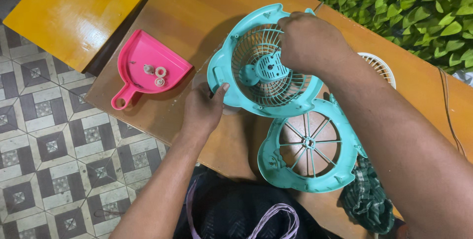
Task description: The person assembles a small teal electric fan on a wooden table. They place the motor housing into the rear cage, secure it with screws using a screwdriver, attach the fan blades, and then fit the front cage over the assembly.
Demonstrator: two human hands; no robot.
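The surface (197, 12), brown wood, is carrying everything beneath both hands. A teal fan housing (261, 66) is sitting tilted on it, and the left hand (204, 108) is gripping its lower left rim, thumb pressed on the plastic, fingers curled under. The right hand (308, 42) is resting closed on the housing's upper right edge, over the grille; a thin tool tip is poking out beyond its knuckles, but what the grip holds I cannot tell. Just below the right forearm a second teal frame (340, 170) with spokes is lying flat. Behind the right wrist a white grille (382, 66) is showing. Well left of the left hand a pink dustpan (143, 52) is holding three small parts (156, 74).
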